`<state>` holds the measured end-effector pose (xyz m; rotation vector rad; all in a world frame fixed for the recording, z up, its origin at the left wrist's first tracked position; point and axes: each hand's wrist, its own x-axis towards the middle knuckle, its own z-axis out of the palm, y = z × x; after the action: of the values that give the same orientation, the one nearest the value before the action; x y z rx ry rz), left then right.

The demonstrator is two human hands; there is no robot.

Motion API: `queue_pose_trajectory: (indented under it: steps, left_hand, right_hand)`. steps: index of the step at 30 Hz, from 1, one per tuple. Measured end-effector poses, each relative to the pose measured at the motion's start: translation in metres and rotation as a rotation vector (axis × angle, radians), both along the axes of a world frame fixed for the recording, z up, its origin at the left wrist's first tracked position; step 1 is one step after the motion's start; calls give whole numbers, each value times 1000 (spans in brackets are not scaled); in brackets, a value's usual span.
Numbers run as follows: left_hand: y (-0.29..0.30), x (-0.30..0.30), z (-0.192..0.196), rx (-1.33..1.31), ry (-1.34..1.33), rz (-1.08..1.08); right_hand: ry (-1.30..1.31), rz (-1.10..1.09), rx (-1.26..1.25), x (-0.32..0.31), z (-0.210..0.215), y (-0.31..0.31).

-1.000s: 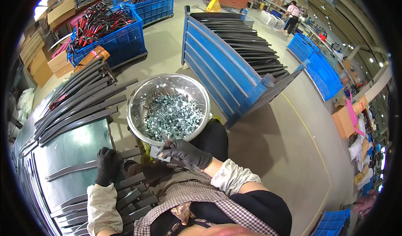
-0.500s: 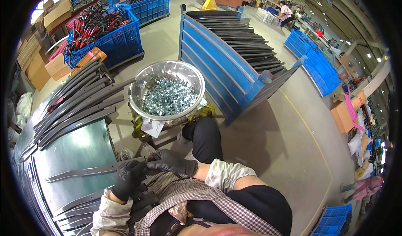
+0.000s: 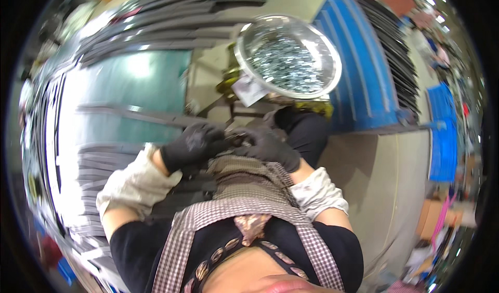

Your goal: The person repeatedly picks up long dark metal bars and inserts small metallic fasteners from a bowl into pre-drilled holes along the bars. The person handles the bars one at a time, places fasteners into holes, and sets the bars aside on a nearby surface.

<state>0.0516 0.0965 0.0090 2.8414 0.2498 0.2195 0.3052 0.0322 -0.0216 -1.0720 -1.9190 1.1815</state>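
My left hand (image 3: 195, 145), in a dark glove, is closed at the near end of a long dark metal bar (image 3: 148, 115). That bar reaches leftward over a green tabletop (image 3: 132, 77). Close beside it, my right hand (image 3: 265, 146), gloved too, has its fingers drawn together at the bar's end. What the right fingers pinch is blurred and partly hidden. Beyond my hands stands a shiny metal bowl (image 3: 337, 67), holding many small silvery metal pieces (image 3: 286, 64).
More dark bars (image 3: 156, 20) lie stacked across the table's far side, others (image 3: 99, 171) nearer me. The bowl's stand carries a white paper tag (image 3: 249, 90). Right of it is a blue metal bin (image 3: 356, 69) full of dark bars (image 3: 390, 38). Blue crates (image 3: 443, 147) stand farther right.
The view has swung, so the bowl and blue bin appear farther right and higher. Both hands stay together at the bar's end. The picture is now blurred.
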Motion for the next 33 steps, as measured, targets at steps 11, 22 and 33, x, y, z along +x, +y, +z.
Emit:
queue_pose_trajectory:
  steps: [11,22,33]
  left_hand:
    - [48,-38,0,-121,-70,357]
    - [52,-38,-12,-130,-97,449]
    - [54,-35,-15,-101,-132,469]
  right_hand:
    - [284,-164,-173,-1,-22,17]
    - [-176,-175,142,1,-27,24]
    - [119,-195,-79,-8,-65,59]
